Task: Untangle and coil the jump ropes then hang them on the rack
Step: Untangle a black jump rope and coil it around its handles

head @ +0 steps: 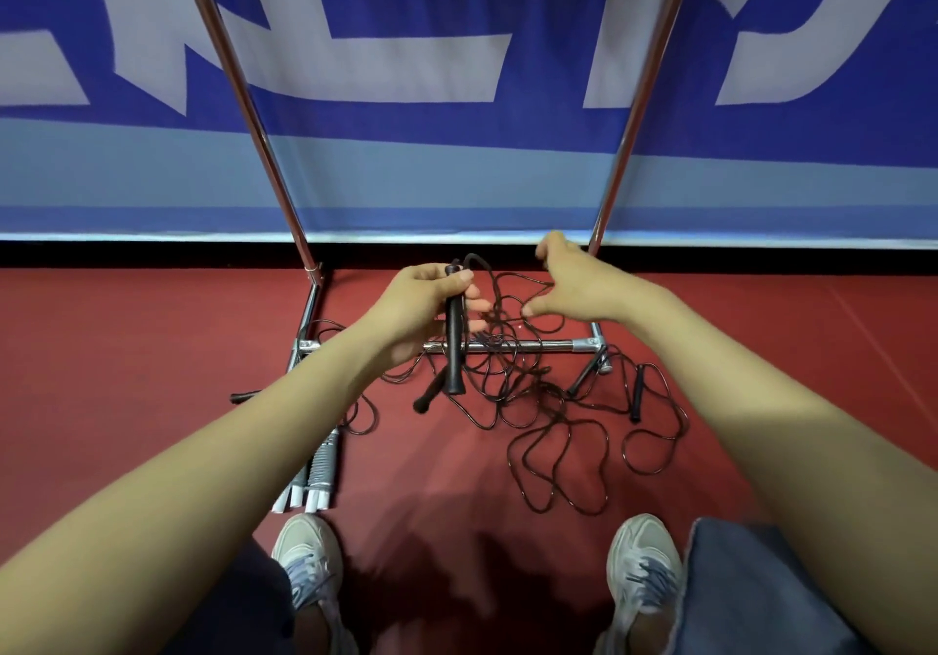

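Note:
A tangle of thin black jump ropes [538, 400] lies on the red floor around the base of a chrome rack [528, 346]. My left hand [421, 309] grips one black handle [455, 345], which hangs upright with cord rising from its top. My right hand [578, 284] is raised beside it with thumb and fingers spread, touching a lifted strand of cord; whether it pinches the strand is unclear. More black handles lie on the floor: one below the held handle [429, 395], one at the right [637, 393], one at the left [246, 396].
The rack's two chrome uprights [243, 96] [644, 76] rise in front of a blue and white banner [457, 70]. A bundle of grey tubes [314, 477] lies by my left shoe [307, 553]. My right shoe [642, 568] stands near the rope loops.

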A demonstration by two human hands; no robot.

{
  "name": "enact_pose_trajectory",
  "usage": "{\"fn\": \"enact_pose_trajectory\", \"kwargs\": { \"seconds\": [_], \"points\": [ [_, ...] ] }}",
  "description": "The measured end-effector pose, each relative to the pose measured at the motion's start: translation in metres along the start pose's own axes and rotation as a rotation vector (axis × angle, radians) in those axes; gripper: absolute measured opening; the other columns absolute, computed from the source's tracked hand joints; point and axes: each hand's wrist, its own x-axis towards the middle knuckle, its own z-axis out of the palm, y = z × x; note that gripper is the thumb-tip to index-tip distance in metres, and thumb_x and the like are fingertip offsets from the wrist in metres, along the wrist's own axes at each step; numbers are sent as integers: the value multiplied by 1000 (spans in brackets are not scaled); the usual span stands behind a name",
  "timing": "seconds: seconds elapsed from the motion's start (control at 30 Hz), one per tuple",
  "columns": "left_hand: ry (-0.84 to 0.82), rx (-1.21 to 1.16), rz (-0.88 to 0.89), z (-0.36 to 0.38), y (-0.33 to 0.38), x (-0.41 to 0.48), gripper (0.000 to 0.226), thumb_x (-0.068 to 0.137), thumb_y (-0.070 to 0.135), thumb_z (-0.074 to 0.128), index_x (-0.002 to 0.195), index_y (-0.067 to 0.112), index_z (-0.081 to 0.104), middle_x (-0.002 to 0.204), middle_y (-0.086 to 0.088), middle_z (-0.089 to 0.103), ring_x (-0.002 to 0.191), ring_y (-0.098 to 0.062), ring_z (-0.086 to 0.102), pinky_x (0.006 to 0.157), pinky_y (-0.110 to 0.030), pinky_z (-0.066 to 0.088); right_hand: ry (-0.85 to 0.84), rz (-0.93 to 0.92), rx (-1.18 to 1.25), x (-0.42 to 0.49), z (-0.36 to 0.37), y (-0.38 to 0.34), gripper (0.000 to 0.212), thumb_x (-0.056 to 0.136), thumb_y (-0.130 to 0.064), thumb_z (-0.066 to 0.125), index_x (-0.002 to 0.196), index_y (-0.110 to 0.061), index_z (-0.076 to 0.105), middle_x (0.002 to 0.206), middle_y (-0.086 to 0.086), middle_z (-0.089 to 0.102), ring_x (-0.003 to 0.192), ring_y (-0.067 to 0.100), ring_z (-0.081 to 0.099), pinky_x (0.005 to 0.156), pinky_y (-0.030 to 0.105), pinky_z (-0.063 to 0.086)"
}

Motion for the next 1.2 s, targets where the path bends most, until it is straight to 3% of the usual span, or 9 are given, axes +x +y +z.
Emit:
{"fn": "enact_pose_trajectory", "kwargs": {
  "seconds": [0.07, 0.13, 0.2, 0.33, 0.43, 0.73, 0.9, 1.03, 1.2],
  "points": [
    [42, -61, -10, 6, -3, 1, 15, 96, 4, 52, 82, 7, 55, 72, -4, 64, 73, -17, 69, 72, -38, 60, -109, -41, 147, -3, 9, -9, 48, 85, -34, 72, 114, 1, 55, 101, 23, 59, 86, 22, 52, 78, 33, 44],
    [76, -53, 3, 11, -4, 1, 16, 95, 4, 53, 81, 8, 56, 73, -2, 67, 72, -13, 68, 70, -31, 57, -197, -67, 247, -4, 20, -14, 36, 86, -38, 69, 98, -5, 61, 87, 11, 57, 80, 20, 50, 78, 38, 44],
    [90, -43, 32, 16, -4, 1, 16, 95, 4, 54, 80, 10, 56, 75, -4, 64, 69, -15, 64, 67, -27, 55, -191, -73, 335, -4, 28, -15, 23, 88, -34, 68, 93, -14, 57, 93, 3, 60, 86, 18, 55, 85, 38, 44],
    [123, -67, 82, 18, -6, 1, 15, 94, 7, 57, 80, 10, 57, 77, -6, 53, 70, -19, 56, 64, -25, 54, -151, -34, 663, -4, 33, -13, 19, 88, -16, 70, 102, -14, 58, 105, 12, 68, 96, 21, 65, 95, 38, 51],
    [95, -86, 67, 16, -2, -1, 14, 93, 8, 59, 80, 8, 58, 71, -6, 54, 63, -16, 59, 55, -26, 57, -146, -27, 790, -4, 34, -11, 19, 88, -11, 69, 104, -13, 58, 94, 9, 73, 90, 18, 71, 91, 37, 55],
    [85, -241, 52, 14, 10, 0, 15, 94, 5, 56, 79, 6, 58, 67, -4, 56, 69, -17, 60, 68, -27, 60, -140, -90, 779, -14, 35, -15, 16, 96, -27, 59, 103, -13, 62, 111, -5, 66, 107, 10, 64, 94, 33, 53],
    [34, -184, 97, 7, 20, -2, 10, 94, 6, 56, 85, 6, 61, 70, -4, 60, 71, -18, 64, 75, -29, 60, -51, -145, 793, -16, 22, -14, 10, 96, -15, 58, 93, -11, 67, 84, 0, 70, 86, 9, 68, 79, 25, 56],
    [-64, 22, 97, 6, 10, -3, 12, 94, 6, 56, 101, 5, 65, 90, -9, 65, 85, -19, 64, 86, -28, 54, 70, -121, 928, -17, 9, -16, 13, 98, -12, 54, 90, -10, 64, 82, 5, 68, 68, 9, 70, 62, 15, 52],
    [-129, 154, 28, 20, -9, -8, 14, 94, 10, 57, 103, 17, 65, 79, 2, 66, 74, -13, 61, 74, -29, 49, 205, -57, 1087, -12, -2, -16, 16, 97, -8, 54, 84, -6, 63, 81, 10, 65, 70, 13, 70, 58, 18, 54]
  ]
}}
